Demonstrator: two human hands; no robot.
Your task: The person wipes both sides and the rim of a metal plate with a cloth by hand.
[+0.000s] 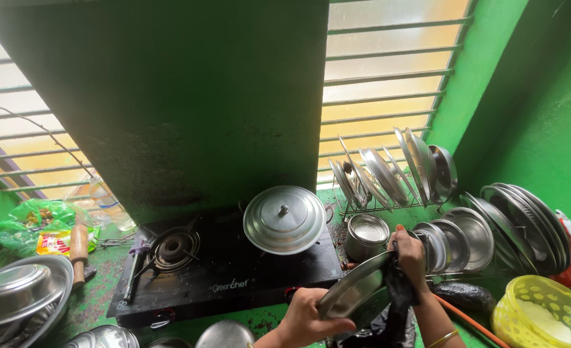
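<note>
Crowding hands (311,316), plate (356,290): pots (366,235).

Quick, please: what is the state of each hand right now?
Left hand: closed on the steel plate's lower edge.
Right hand: closed on a dark cloth against the plate.

Stove top (234,270): front strip bare, open lane between left burner (174,247) and lidded pot (285,219) on the right burner. Right of stove is crowded: small steel pot (366,236), plate rack (388,177) behind it, leaning plates (523,225) along the right wall. Yellow basket (543,312) and dark eggplant (466,296) block the counter's front-right corner. Left edge: steel bowls (18,293), rolling pin (78,251).
</note>
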